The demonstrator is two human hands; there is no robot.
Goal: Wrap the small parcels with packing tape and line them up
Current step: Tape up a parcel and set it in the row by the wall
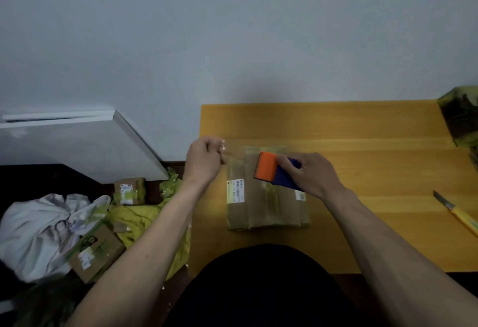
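Note:
A brown cardboard parcel point(266, 205) with white labels lies on the yellow wooden table point(362, 125), partly covered in clear tape. My right hand point(307, 174) grips an orange and blue tape dispenser point(274, 170) above the parcel's far end. My left hand point(205, 160) pinches the free end of the clear tape point(235, 152), stretched between it and the dispenser, just left of the parcel's far left corner.
A yellow-handled utility knife point(456, 210) lies at the table's right edge. A dark green wrapped bundle point(461, 114) sits at the far right corner. On the floor to the left are two cardboard parcels point(97, 251) point(129, 191), a white bag point(41, 231) and yellow scraps point(144, 220).

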